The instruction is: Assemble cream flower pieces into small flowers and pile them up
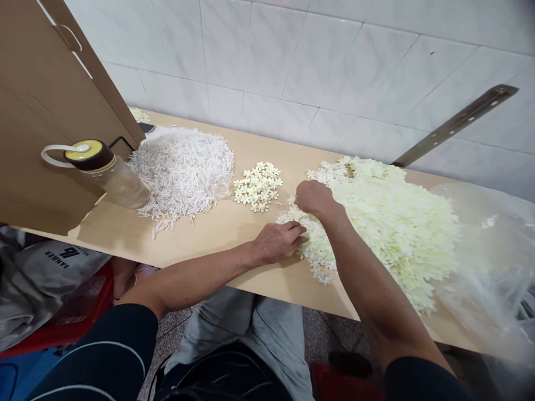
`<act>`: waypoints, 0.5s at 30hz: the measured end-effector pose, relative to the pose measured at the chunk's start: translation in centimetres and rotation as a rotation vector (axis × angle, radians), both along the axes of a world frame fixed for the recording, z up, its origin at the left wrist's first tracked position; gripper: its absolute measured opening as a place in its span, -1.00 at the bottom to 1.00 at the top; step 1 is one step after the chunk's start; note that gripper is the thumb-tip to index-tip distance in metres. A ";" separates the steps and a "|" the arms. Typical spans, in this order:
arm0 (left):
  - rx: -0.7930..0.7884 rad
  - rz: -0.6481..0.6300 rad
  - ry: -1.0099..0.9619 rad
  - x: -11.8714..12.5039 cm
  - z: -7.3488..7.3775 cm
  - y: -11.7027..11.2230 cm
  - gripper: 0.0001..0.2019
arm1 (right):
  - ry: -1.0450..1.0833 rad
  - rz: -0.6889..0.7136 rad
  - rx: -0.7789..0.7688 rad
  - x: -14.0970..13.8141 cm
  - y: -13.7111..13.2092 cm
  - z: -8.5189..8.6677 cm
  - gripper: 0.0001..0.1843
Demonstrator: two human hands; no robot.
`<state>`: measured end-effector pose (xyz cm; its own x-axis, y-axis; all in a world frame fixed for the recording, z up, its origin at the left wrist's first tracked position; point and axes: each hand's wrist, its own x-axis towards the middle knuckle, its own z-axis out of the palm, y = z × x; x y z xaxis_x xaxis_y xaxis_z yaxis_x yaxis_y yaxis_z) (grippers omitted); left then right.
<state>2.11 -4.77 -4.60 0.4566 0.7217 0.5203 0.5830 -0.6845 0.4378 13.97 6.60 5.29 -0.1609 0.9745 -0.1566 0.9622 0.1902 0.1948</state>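
Observation:
A large heap of cream artificial flower heads (388, 228) covers the right part of a light wooden table (200, 234). My left hand (278, 242) rests at the heap's left edge, fingers curled together on the flowers; what they pinch is hidden. My right hand (315, 199) sits just behind it on the heap, closed into a loose fist with its contents hidden. A small cluster of flower heads (258, 186) lies to the left of both hands. Further left is a pile of thin white plastic stems (181, 170).
A bottle with a yellow-brown cap (104, 170) lies beside the stem pile, against a brown wooden panel (45, 111). A clear plastic bag (489, 262) lies at the right. A metal bracket (455, 123) leans on the tiled wall. Clothing and a red stool sit below left.

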 end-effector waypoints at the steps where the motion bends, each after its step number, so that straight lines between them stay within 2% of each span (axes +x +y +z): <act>1: 0.008 -0.007 0.008 0.0 -0.1 0.0 -0.66 | -0.007 0.003 0.014 -0.3 -0.1 0.0 -0.73; 7: 0.047 -0.051 -0.007 0.0 0.0 0.1 -0.66 | 0.173 0.151 0.023 -2.3 -0.2 0.1 -0.81; 10: 0.058 -0.052 -0.022 0.0 0.1 0.1 -0.65 | 0.127 0.136 -0.032 -3.3 -0.2 -0.3 -0.84; 15: 0.074 -0.079 -0.009 0.0 0.1 0.1 -0.65 | 0.056 0.148 -0.025 -4.2 -0.3 -1.4 -0.76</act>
